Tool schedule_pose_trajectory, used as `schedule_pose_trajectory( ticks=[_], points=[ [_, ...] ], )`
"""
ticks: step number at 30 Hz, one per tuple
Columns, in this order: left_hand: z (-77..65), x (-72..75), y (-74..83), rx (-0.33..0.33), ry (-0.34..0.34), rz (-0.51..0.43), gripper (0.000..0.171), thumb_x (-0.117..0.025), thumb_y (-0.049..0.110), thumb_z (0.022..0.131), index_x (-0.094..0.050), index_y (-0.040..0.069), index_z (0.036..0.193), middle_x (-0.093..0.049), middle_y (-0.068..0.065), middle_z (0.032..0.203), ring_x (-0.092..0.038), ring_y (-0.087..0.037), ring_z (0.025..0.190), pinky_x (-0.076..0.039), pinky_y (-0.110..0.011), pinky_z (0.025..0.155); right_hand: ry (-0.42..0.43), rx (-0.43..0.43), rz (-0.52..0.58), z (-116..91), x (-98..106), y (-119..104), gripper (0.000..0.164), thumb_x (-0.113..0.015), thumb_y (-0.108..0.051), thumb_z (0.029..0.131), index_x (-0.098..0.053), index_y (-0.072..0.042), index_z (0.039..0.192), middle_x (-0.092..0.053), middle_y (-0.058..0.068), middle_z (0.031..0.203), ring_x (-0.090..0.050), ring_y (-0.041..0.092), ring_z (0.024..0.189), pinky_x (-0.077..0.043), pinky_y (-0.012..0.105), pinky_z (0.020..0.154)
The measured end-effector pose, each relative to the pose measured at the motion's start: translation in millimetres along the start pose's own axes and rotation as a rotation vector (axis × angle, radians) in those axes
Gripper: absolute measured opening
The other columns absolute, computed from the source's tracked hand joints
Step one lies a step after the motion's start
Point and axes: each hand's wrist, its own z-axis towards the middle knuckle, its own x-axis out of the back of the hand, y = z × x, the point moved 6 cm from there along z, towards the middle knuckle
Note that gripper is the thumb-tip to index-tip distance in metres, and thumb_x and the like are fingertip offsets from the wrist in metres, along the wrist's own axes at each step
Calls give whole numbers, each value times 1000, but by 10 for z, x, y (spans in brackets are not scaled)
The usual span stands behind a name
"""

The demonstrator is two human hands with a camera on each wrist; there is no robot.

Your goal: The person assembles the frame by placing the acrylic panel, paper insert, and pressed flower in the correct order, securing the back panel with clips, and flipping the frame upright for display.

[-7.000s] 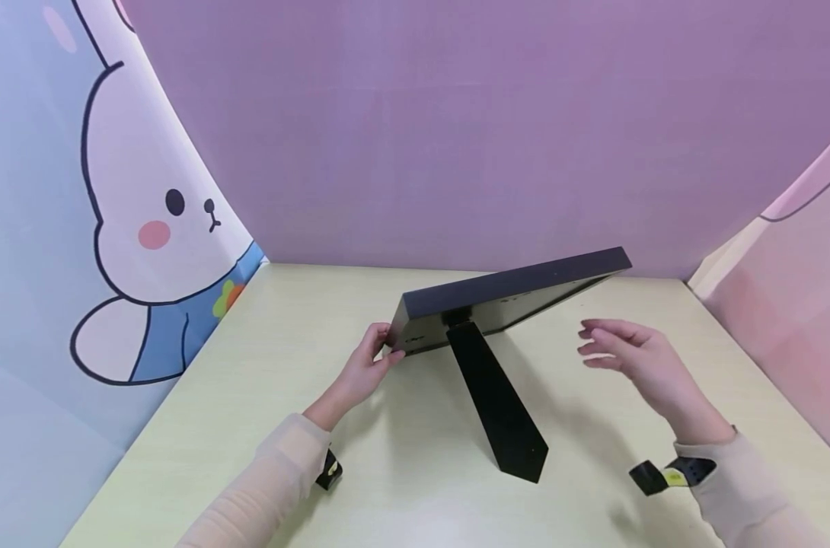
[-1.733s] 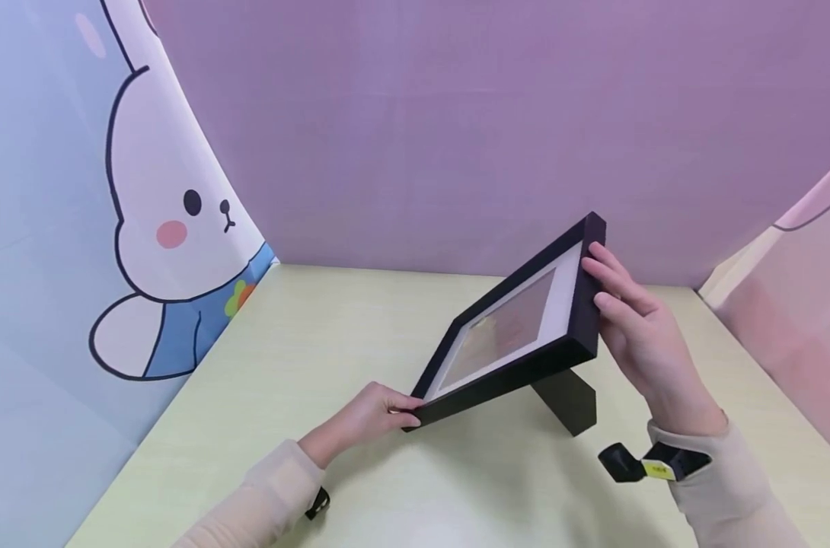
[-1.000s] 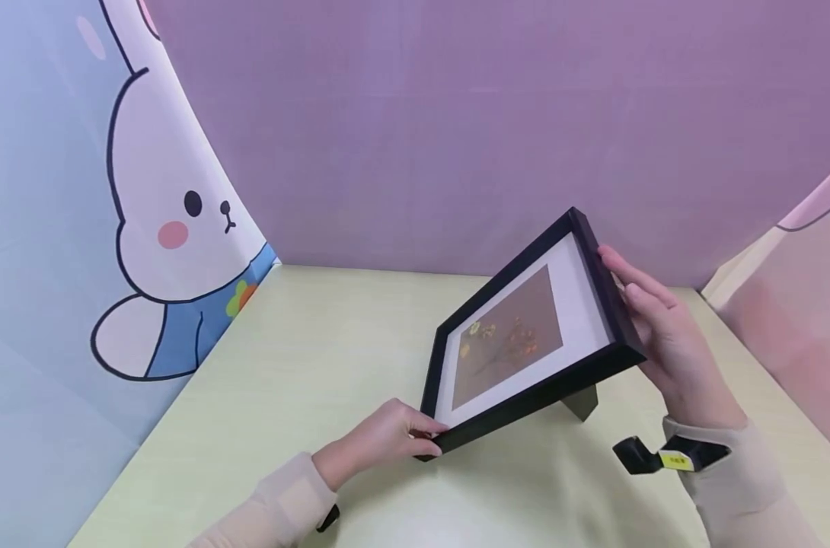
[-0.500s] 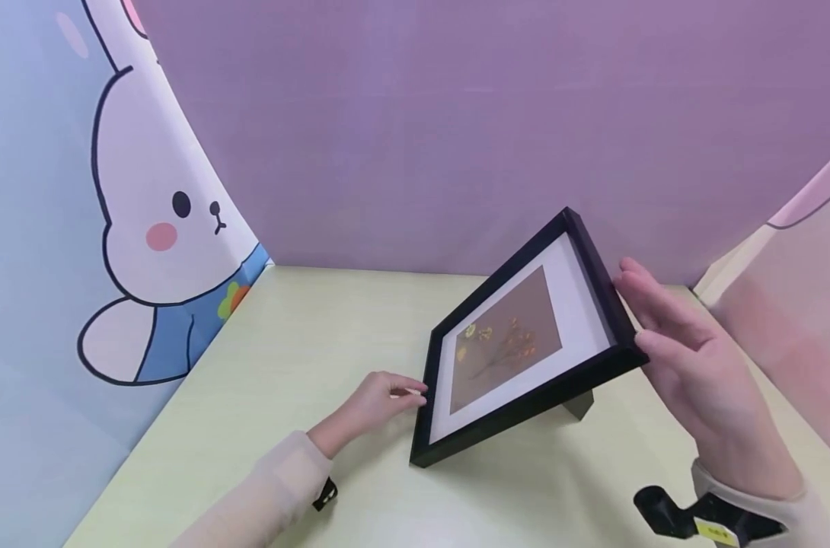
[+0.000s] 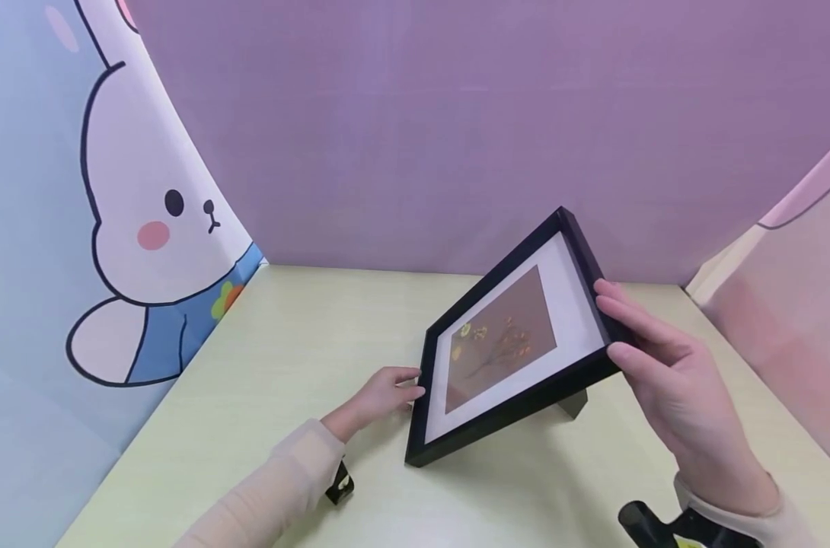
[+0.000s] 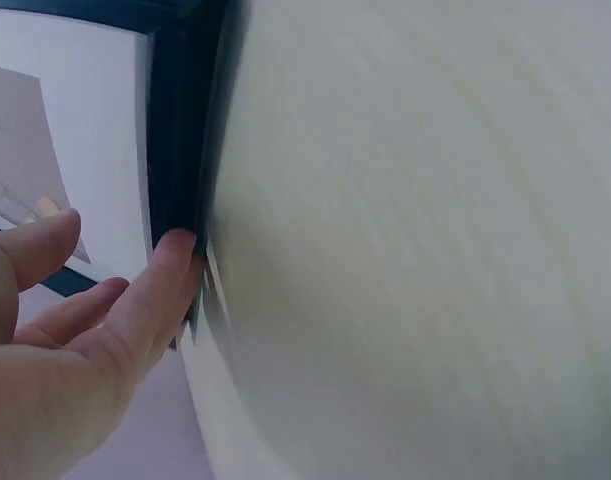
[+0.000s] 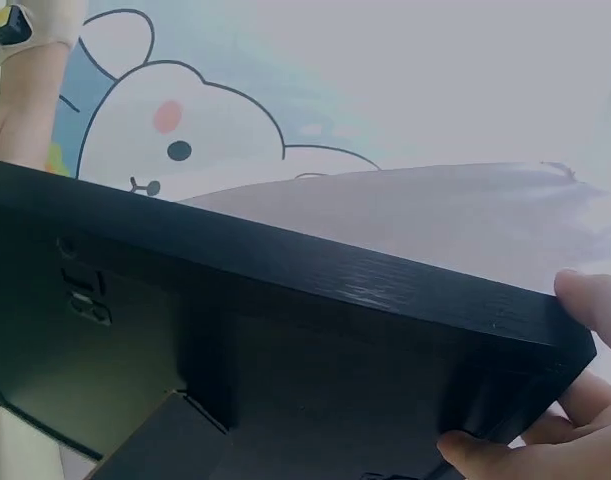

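Note:
A black picture frame point(image 5: 525, 403) with a white mat and a flower print point(image 5: 500, 342) leans back over the table, its front facing me. Its lower left corner is at the tabletop, and part of its stand point(image 5: 575, 403) shows below it. My right hand point(image 5: 682, 388) grips the right side near the lower corner. In the right wrist view, fingertips point(image 7: 465, 448) reach round onto the dark back of the frame. At the left edge, my left hand point(image 5: 381, 396) touches the frame with loosely extended fingers. One finger point(image 6: 170, 255) lies against the side in the left wrist view.
The pale table point(image 5: 305, 320) runs back to a purple wall panel point(image 5: 401, 152). A blue panel with a rabbit drawing point(image 5: 161, 205) stands on the left, a pink panel point(image 5: 792, 304) on the right.
Since the earliest frame, the picture frame has turned from back to front. My left hand has moved from the lower corner up the left edge. The right hand has regripped the right side.

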Motion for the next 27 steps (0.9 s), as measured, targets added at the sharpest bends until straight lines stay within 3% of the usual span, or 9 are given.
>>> schedule_pose_trajectory(
  ticks=[7, 16, 27],
  points=[
    [-6, 5, -5, 51, 34, -96, 41, -53, -3, 90, -41, -18, 127, -42, -32, 129, -49, -37, 112, -52, -36, 76, 87, 34, 48, 16, -33, 1, 41, -39, 26, 85, -52, 12, 121, -47, 17, 132, -23, 19, 134, -28, 25, 102],
    [-73, 39, -31, 28, 63, -132, 44, -50, -5, 91, -36, -17, 131, -37, -33, 132, -54, -36, 107, -52, -36, 75, 59, 91, 64, 63, -118, -41, 38, -37, 28, 84, -53, 17, 117, -48, 19, 129, -26, 23, 132, -25, 28, 103],
    [-379, -67, -9, 63, 124, -274, 53, -48, -6, 90, -25, -16, 137, -27, -37, 136, -51, -38, 109, -50, -39, 79, 76, 64, 125, 211, 41, 16, 34, -37, 22, 88, -56, 15, 115, -51, 19, 128, -35, 21, 129, -35, 28, 98]
  ],
)
